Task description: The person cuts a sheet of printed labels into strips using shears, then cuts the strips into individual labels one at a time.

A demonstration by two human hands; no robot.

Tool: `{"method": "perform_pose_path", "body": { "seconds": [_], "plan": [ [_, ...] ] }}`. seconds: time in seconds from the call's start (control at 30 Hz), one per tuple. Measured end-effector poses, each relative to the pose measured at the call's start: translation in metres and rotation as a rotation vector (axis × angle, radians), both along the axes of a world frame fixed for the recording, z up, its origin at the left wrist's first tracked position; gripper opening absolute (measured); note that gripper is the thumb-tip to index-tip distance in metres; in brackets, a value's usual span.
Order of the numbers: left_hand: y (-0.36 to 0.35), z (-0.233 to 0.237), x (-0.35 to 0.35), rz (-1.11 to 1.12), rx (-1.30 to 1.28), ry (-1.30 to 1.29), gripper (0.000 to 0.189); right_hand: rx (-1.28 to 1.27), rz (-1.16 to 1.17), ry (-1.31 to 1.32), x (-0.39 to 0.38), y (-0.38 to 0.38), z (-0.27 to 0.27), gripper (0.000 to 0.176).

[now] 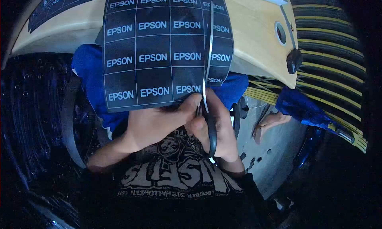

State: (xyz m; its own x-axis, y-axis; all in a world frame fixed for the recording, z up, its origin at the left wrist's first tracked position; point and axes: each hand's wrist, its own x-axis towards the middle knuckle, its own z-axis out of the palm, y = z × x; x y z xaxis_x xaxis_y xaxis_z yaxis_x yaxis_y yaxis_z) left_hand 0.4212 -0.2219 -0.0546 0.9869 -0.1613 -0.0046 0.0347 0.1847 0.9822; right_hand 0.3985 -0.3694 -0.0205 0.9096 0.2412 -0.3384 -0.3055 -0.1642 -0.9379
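A black sheet [153,42] printed with rows of white EPSON labels in a grid lies over the table edge and hangs toward my body. My left hand [159,123] pinches its lower edge between thumb and fingers. In my right hand [223,129] are scissors [213,138] with a dark handle, their blades at the sheet's lower edge. A narrow bright line runs up the sheet from the blades, with a column of labels to its right. The exact blade opening is hard to make out.
Under the sheet is a pale wooden table [254,38] with a round hole at the right. More printed sheets [59,6] lie at the far left. A small black object [294,61] sits on the right edge. Beyond are yellow slats [326,42] and another person's foot [270,123].
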Motion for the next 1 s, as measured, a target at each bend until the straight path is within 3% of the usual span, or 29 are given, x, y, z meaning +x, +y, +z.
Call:
{"method": "perform_pose_path", "body": {
  "seconds": [0.13,0.2,0.3,0.5,0.53,0.7,0.73,0.87,0.93,1.0],
  "plan": [
    [0.003,-0.002,0.002,0.003,0.109,-0.064,0.015,-0.019,0.04,0.031,0.0,-0.003,-0.001,0.05],
    [0.003,-0.001,0.002,0.013,0.129,-0.181,0.015,0.095,-0.008,0.025,0.001,0.001,0.003,0.052],
    [0.003,0.0,0.003,-0.042,0.023,-0.066,0.016,0.104,-0.008,-0.016,0.0,0.0,-0.002,0.053],
    [0.004,-0.004,0.002,-0.015,0.076,-0.222,0.012,0.14,-0.021,0.048,0.001,0.002,0.003,0.057],
    [0.006,0.001,0.004,-0.079,0.015,-0.127,0.01,0.14,-0.021,0.047,0.001,0.003,0.005,0.057],
    [0.005,0.001,0.004,-0.124,0.048,-0.159,0.008,-0.037,-0.007,-0.038,0.003,0.001,0.009,0.057],
    [0.005,0.001,0.005,-0.122,0.066,-0.145,0.007,0.063,-0.03,0.026,0.003,0.004,0.011,0.058],
    [0.009,0.001,0.007,-0.218,-0.034,-0.131,0.008,0.064,-0.034,0.051,0.002,0.003,0.01,0.057],
    [0.016,0.006,0.011,-0.366,0.279,-0.227,0.023,0.036,-0.046,-0.018,0.003,0.004,0.011,0.056],
    [0.017,0.003,0.007,-0.347,0.259,-0.256,0.025,0.048,-0.017,0.002,0.004,-0.001,0.008,0.055]
  ]
}}
